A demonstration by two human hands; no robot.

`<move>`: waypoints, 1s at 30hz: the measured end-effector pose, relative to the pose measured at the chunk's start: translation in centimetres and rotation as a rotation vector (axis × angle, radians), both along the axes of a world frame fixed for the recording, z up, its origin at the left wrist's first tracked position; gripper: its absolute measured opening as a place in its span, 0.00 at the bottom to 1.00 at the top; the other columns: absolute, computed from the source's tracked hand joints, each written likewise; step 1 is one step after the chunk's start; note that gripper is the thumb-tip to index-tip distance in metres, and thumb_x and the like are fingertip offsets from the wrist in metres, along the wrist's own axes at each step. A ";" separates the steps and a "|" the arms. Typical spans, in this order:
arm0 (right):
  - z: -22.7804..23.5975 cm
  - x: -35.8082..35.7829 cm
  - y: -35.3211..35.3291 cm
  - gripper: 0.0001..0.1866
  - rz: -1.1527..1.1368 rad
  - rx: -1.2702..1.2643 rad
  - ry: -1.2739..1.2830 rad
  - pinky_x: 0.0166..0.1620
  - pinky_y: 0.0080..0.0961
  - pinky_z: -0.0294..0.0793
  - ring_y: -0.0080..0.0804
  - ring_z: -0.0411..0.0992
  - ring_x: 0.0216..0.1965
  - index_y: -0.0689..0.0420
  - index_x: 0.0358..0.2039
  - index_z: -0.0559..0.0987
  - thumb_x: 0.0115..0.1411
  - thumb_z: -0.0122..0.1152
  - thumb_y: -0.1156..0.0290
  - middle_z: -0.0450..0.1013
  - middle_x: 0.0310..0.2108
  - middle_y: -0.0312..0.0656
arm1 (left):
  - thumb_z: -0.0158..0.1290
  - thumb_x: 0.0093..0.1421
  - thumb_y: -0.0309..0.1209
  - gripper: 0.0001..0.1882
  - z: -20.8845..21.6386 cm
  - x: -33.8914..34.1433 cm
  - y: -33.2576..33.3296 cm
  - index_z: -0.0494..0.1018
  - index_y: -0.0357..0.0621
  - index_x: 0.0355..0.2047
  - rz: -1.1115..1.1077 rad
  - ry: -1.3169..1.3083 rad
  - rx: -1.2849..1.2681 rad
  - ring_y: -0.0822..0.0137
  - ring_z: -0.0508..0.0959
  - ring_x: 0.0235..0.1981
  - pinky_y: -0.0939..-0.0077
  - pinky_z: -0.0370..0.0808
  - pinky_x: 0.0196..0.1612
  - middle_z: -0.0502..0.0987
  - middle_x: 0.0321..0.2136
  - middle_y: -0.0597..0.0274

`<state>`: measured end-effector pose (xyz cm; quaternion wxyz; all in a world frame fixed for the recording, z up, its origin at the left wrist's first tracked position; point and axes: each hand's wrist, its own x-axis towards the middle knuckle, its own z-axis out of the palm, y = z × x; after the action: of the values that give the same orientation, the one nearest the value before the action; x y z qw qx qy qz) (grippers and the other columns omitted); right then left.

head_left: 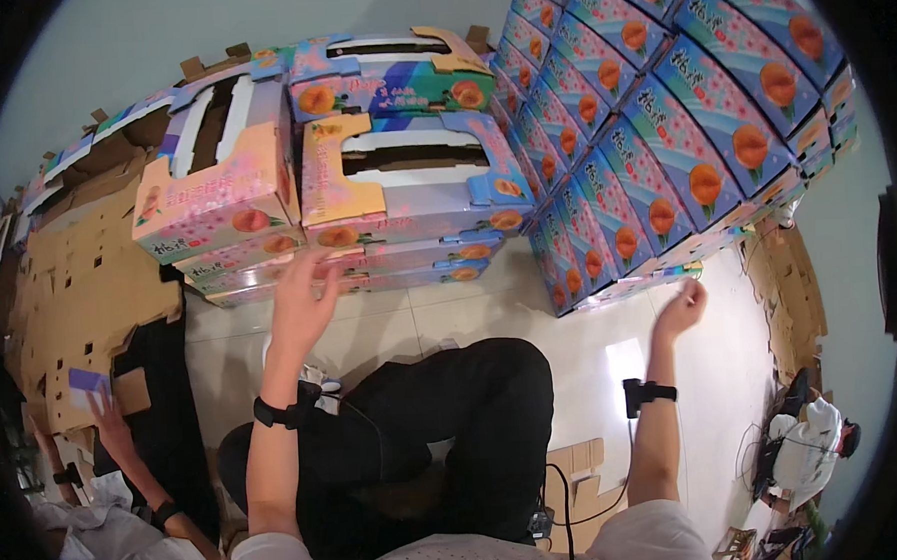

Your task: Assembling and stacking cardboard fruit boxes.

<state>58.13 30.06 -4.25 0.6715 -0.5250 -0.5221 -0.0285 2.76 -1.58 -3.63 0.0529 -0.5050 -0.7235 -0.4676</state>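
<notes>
My left hand is raised in front of a stack of printed fruit cartons, its fingers loosely apart and nothing in them. Whether its fingertips touch the carton's lower front edge, I cannot tell. These cartons are pink, yellow and blue, with a handle slot on top and peaches printed on the sides. My right hand is beside the lower edge of a tall stack of blue peach cartons. Its fingers are curled in, and what they hold, if anything, is hidden. A black band sits on each of my wrists.
Another pink carton stands at the left, beside flat brown cardboard. A co-worker's hand rests there near a purple piece. Another person is at the far right. Cardboard and a black cable lie near my legs.
</notes>
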 end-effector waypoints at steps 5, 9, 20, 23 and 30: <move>-0.3 16.3 5.2 0.25 0.048 -0.214 0.290 0.53 0.32 0.75 0.32 0.73 0.48 0.61 0.55 0.76 0.71 0.54 0.52 0.75 0.48 0.43 | 0.59 0.63 0.31 0.19 -0.3 6.9 6.5 0.75 0.37 0.52 -0.439 -0.073 -0.263 0.48 0.80 0.50 0.57 0.76 0.54 0.79 0.48 0.45; -0.3 21.3 11.8 0.41 0.395 -0.436 0.612 0.72 0.42 0.56 0.43 0.59 0.70 0.60 0.72 0.59 0.72 0.46 0.40 0.61 0.70 0.47 | 0.59 0.64 0.36 0.25 0.2 14.2 14.2 0.71 0.35 0.57 -0.560 0.031 -0.314 0.45 0.78 0.54 0.57 0.75 0.56 0.77 0.52 0.42; -1.1 21.1 21.8 0.32 0.557 -0.640 0.642 0.65 0.43 0.57 0.31 0.67 0.58 0.52 0.62 0.72 0.73 0.44 0.39 0.72 0.55 0.36 | 0.68 0.53 0.54 0.72 -3.4 33.9 30.5 0.29 0.16 0.69 -0.777 -0.214 -0.305 0.36 0.42 0.76 0.60 0.49 0.75 0.35 0.72 0.20; -2.0 20.9 21.7 0.29 0.509 -0.597 0.566 0.62 0.39 0.62 0.31 0.69 0.54 0.52 0.60 0.73 0.73 0.45 0.42 0.72 0.53 0.37 | 0.69 0.52 0.54 0.76 -4.4 36.0 31.1 0.21 0.17 0.68 -0.715 -0.174 -0.356 0.38 0.38 0.76 0.61 0.48 0.75 0.27 0.72 0.21; -2.3 19.6 20.5 0.33 0.444 -0.524 0.451 0.52 0.31 0.71 0.32 0.71 0.49 0.59 0.56 0.70 0.72 0.48 0.39 0.71 0.50 0.42 | 0.71 0.50 0.45 0.77 -5.5 37.4 31.6 0.16 0.21 0.68 -0.698 -0.313 -0.239 0.42 0.43 0.76 0.65 0.49 0.75 0.33 0.72 0.23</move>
<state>77.69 50.56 -6.54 0.6025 -0.5461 -0.4520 0.3668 40.12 30.03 -9.18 -0.2790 -0.6459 -0.5571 -0.4412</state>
